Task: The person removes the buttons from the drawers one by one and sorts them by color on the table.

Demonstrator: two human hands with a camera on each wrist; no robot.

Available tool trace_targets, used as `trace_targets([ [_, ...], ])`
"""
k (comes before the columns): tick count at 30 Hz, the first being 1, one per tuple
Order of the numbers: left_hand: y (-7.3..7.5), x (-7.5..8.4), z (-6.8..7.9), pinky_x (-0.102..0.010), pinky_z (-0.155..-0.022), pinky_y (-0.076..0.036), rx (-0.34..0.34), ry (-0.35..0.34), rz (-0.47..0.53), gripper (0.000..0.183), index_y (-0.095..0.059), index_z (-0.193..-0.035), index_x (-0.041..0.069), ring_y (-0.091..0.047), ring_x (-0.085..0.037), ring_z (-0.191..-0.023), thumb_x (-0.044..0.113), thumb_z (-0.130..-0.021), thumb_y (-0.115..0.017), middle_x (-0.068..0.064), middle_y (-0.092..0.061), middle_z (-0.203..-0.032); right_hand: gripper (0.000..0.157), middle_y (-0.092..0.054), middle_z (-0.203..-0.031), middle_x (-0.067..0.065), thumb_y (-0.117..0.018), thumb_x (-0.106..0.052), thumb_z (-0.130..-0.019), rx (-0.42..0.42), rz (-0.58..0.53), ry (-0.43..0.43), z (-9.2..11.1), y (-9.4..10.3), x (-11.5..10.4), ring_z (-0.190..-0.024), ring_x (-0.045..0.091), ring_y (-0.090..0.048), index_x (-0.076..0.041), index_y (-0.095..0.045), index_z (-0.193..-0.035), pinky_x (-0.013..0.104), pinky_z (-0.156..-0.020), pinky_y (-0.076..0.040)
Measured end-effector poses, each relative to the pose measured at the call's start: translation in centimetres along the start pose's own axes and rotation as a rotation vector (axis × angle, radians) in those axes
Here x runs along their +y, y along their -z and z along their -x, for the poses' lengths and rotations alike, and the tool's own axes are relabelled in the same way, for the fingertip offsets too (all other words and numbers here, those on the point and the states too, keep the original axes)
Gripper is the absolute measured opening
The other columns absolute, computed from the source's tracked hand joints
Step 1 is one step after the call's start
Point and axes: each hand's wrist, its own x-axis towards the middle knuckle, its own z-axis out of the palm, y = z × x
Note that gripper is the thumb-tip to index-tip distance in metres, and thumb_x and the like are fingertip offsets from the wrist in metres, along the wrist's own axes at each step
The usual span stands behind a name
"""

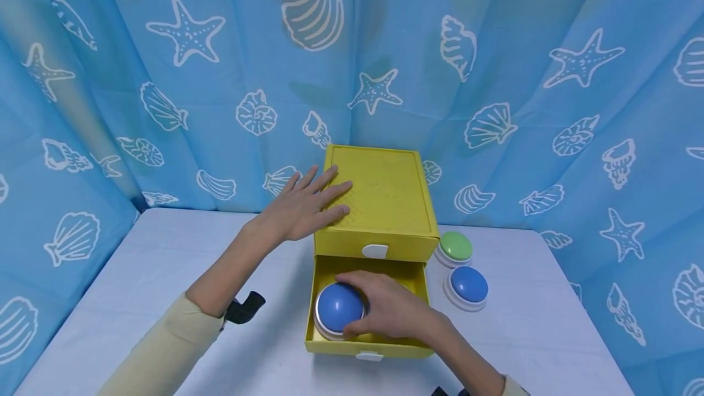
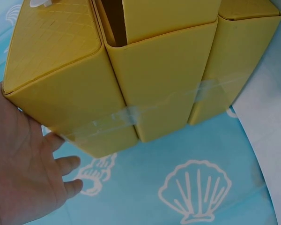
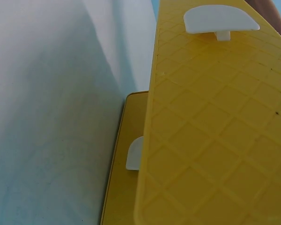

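A yellow drawer cabinet [image 1: 379,191] stands against the curtain, with a lower drawer [image 1: 423,289] pulled out towards me. Inside the drawer, at its left, sits a blue dome buzzer button [image 1: 340,307] on a white round base. My right hand [image 1: 393,307] grips that button from the right, thumb at the near side and fingers over the far side. My left hand [image 1: 299,206] lies with spread, straight fingers on the cabinet top's left edge. In the left wrist view, the left hand [image 2: 25,161] shows beside the cabinet's yellow side [image 2: 164,79].
Right of the cabinet, a green dome button [image 1: 456,246] and a second blue dome button [image 1: 469,286] lie on the white table [image 1: 511,335]. White handles [image 1: 375,252] stick out of the drawer fronts. A blue shell-print curtain [image 1: 385,47] surrounds the table. Clear tape [image 2: 131,115] runs across the cabinet's side.
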Motion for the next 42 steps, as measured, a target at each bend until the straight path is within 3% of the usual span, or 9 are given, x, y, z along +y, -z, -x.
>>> trace_targets([
  [10,-0.1,-0.1,0.0,-0.055,-0.118,0.000,-0.001,0.002,0.011,0.063,-0.029,-0.159,0.026,0.002,-0.032,-0.151,0.058,-0.105,-0.031,-0.005,-0.008,-0.167,0.084,-0.056,-0.139,-0.002,-0.084,-0.051,-0.077,-0.013,0.089,0.002,-0.2,-0.2,0.1,-0.121,0.016,-0.054,-0.016,-0.051,-0.146,0.043,-0.101,-0.047],
  [19,0.0,0.0,-0.1,-0.055,-0.118,0.000,-0.002,0.008,0.005,0.063,-0.029,-0.159,0.026,-0.001,-0.033,-0.151,0.058,-0.105,-0.030,-0.005,-0.008,-0.166,0.083,-0.058,-0.137,-0.002,-0.082,-0.056,-0.076,-0.002,0.105,-0.005,-0.1,-0.3,0.1,-0.119,0.016,-0.055,-0.017,-0.053,-0.144,0.044,-0.100,-0.048],
  [29,0.1,0.1,0.0,-0.056,-0.118,-0.002,-0.006,0.003,-0.001,0.063,-0.028,-0.160,0.026,-0.001,-0.033,-0.151,0.058,-0.105,-0.029,-0.006,-0.008,-0.166,0.080,-0.056,-0.137,-0.004,-0.081,-0.055,-0.077,0.060,0.022,0.026,0.9,0.2,0.1,-0.121,0.015,-0.053,-0.018,-0.054,-0.143,0.043,-0.100,-0.048],
  [42,0.1,0.2,0.0,-0.055,-0.118,0.000,-0.006,0.007,0.004,0.063,-0.029,-0.159,0.026,-0.001,-0.033,-0.151,0.058,-0.105,-0.031,-0.006,-0.008,-0.166,0.080,-0.053,-0.141,-0.008,-0.086,-0.051,-0.074,0.191,-0.110,0.028,3.8,2.5,0.0,-0.128,0.016,-0.049,-0.021,-0.056,-0.142,0.048,-0.100,-0.047],
])
